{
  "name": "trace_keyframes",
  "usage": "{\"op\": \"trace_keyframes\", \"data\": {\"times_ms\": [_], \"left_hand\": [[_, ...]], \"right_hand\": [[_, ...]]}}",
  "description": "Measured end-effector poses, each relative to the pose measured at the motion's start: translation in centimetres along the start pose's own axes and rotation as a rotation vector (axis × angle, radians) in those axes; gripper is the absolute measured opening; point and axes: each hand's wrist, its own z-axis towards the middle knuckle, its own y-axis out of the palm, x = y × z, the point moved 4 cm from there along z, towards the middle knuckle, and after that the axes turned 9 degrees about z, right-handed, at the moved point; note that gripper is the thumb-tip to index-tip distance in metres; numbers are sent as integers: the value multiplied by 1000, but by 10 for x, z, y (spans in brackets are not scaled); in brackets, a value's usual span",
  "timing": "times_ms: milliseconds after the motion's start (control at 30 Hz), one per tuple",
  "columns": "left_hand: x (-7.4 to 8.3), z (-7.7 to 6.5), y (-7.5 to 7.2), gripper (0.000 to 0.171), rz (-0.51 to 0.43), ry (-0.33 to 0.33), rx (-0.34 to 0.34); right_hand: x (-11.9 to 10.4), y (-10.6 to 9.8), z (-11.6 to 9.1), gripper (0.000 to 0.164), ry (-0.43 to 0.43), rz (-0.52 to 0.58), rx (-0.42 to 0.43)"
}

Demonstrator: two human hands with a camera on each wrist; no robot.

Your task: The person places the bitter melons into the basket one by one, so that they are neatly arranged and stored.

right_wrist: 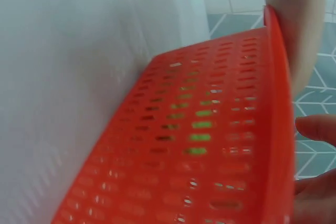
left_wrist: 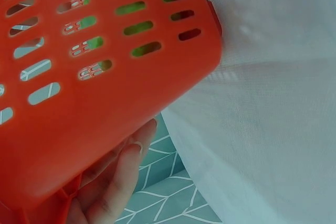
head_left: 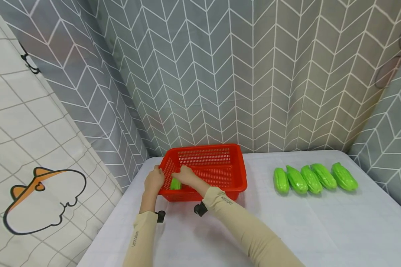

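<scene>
A red plastic basket (head_left: 217,191) with slotted walls stands on the white-covered table. My left hand (head_left: 154,180) grips its left rim; in the left wrist view, fingers (left_wrist: 118,182) bend under the rim. My right hand (head_left: 188,175) is over the inside of the basket, near its left end. Just below those fingers is a green vegetable (head_left: 175,184), partly hidden by the hand and front wall. Green also shows through the slots in both wrist views. In the right wrist view, the right fingers (right_wrist: 317,129) appear spread beyond the rim, with nothing visible between them.
Several bright green, bumpy vegetables resembling bitter melons (head_left: 310,179) lie in a row on the table (head_left: 287,230) to the right. A grey patterned curtain (head_left: 240,81) hangs behind the table. Another patterned cloth (head_left: 46,129) covers the left side.
</scene>
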Motion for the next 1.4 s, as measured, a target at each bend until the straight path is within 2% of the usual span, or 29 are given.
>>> {"op": "trace_keyframes", "data": {"times_ms": [100, 467, 933, 1400], "left_hand": [[-1, 0, -1, 44, -2, -3, -5], [-4, 2, 0, 45, 3, -9, -20], [-2, 1, 1, 44, -1, 12, -7], [-2, 2, 1, 44, -3, 25, -3]], "right_hand": [[-1, -6, -2, 57, -10, 24, 1], [-9, -27, -17, 67, -54, 46, 10], [-2, -55, -35, 69, -137, 45, 33], [2, -89, -54, 68, -238, 168, 104]]}}
